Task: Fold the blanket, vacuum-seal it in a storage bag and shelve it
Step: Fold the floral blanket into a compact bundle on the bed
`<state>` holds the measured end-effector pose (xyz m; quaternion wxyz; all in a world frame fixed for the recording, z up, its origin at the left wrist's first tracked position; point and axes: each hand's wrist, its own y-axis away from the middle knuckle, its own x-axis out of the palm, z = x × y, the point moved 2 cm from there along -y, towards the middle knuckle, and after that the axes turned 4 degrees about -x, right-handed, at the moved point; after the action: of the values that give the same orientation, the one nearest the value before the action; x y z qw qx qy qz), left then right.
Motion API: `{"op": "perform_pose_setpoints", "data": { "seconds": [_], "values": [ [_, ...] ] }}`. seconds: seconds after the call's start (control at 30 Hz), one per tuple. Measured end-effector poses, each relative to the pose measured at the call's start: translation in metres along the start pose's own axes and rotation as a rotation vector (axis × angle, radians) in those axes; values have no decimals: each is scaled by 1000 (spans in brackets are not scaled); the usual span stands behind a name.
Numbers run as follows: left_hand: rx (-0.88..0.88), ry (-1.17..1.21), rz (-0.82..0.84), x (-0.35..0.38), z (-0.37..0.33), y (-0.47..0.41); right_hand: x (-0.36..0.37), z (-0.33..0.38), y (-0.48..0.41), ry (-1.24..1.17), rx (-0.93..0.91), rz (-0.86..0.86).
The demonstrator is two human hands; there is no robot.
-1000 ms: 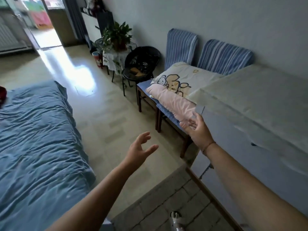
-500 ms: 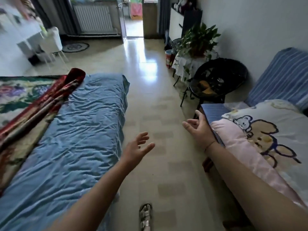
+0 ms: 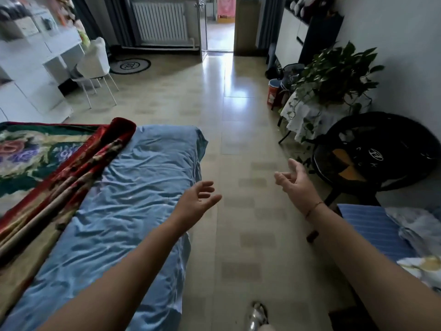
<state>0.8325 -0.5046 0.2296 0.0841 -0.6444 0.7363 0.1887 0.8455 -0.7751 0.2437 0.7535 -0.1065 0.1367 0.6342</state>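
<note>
Both your hands are out in front of you, empty, fingers spread and relaxed. Your left hand [image 3: 195, 201] hangs just past the right edge of the bed, palm turned inward. Your right hand [image 3: 294, 185] is at its 3 o'clock, well apart from it, over the tiled floor [image 3: 241, 130], palm up and fingers loosely curved. A thin bracelet [image 3: 313, 207] circles the right wrist.

The blanket [image 3: 47, 158], red-bordered with a flower pattern on dark green, lies at 9 o'clock in your view. It is spread on the far left of the bed, with 1 long edge bunched into a ridge. That ridge rests on the blue sheet [image 3: 133, 199], which covers the rest of the bed. Neither hand touches the blanket.

At 3 o'clock stands a round black chair [image 3: 381, 151], and at 2 o'clock behind it a leafy plant [image 3: 334, 75] sits on a cloth-draped stand. A red bucket [image 3: 273, 91] is on the floor just left of the plant. At 4 o'clock a blue striped cushion [image 3: 372, 228] shows beside your right forearm. At 12 o'clock is a white radiator [image 3: 160, 20], with an open doorway to its right. A white chair [image 3: 95, 60] stands at 11 o'clock.
</note>
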Motion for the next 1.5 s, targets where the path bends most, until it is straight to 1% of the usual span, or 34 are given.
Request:
{"op": "perform_pose_setpoints", "data": {
  "seconds": [0.17,0.3,0.37,0.47,0.63,0.73,0.83,1.07,1.17,1.3,1.4,1.5],
  "values": [
    [2,-28,-27,-3,-20,-147,13,-1,-152,21,0,63],
    [-31,-36,-66,-18,-39,-257,32,15,-279,64,-2,139],
    [-40,-31,-80,-29,-45,-292,44,27,-322,73,-23,162],
    [-78,-12,-119,-53,-46,-366,75,44,-406,75,-40,184],
    [-93,6,-177,-99,-46,-501,137,59,-548,69,-64,233],
    [-98,11,-179,-126,-47,-584,165,66,-627,62,-57,225],
    [-121,11,-181,-150,-53,-659,188,78,-699,51,-44,260],
    [-146,29,-217,-195,-63,-827,251,101,-873,24,-78,333],
    [-172,56,-283,-216,-59,-894,288,107,-953,28,-108,405],
    [-253,128,-442,-255,-46,-959,351,124,-1047,50,-123,569],
    [-337,183,-583,-295,-29,-981,416,144,-1097,69,-167,718],
    [-417,211,-734,-340,-10,-987,493,171,-1122,76,-220,861]
  ]
}}
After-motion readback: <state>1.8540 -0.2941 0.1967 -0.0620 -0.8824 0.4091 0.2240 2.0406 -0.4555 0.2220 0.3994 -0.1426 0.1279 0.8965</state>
